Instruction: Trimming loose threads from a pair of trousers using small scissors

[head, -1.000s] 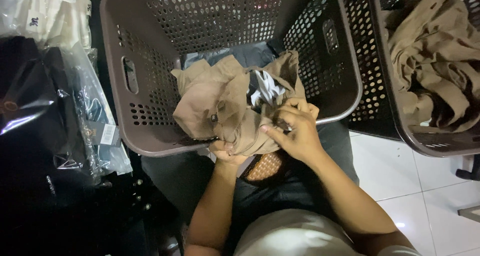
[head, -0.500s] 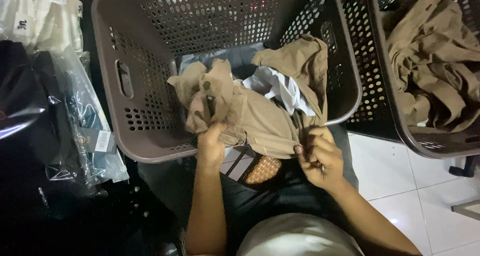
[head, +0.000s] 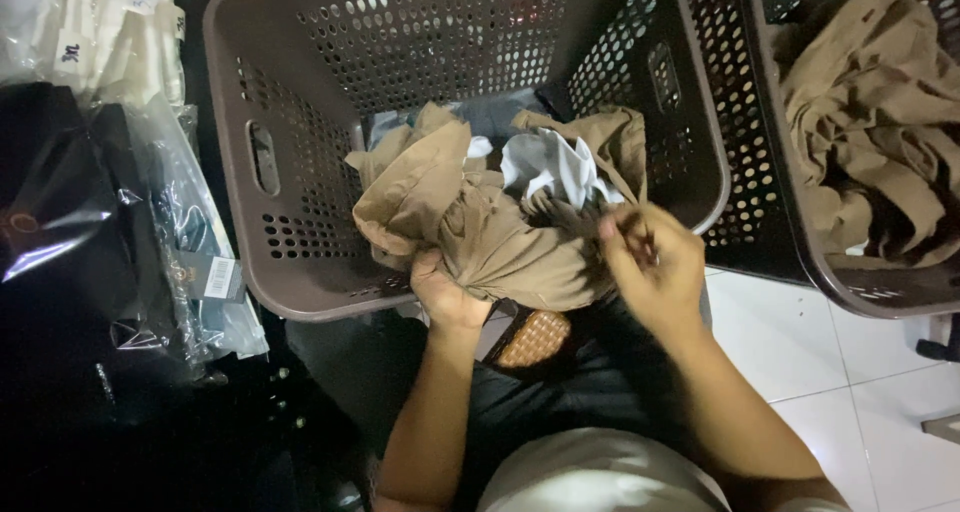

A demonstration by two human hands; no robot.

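Note:
A bunched tan garment (head: 480, 227) with a pale grey lining (head: 550, 167) hangs over the near rim of a grey perforated laundry basket (head: 300, 152). My left hand (head: 445, 292) grips the garment from below at its lower edge. My right hand (head: 650, 267) is at the garment's right side, fingers pinched on a dark bit of fabric or strap there; what exactly it pinches is blurred.
A second dark basket (head: 760, 222) on the right holds more tan clothing (head: 870, 132). Clear plastic-bagged garments (head: 130, 222) are stacked on the left. A woven tan belt buckle (head: 530, 340) shows at my lap. White floor tiles (head: 880, 392) lie at the lower right.
The garment has been turned and bunched higher over the basket rim. My right hand rose from the lower right to the garment's right side. My left hand stays under it.

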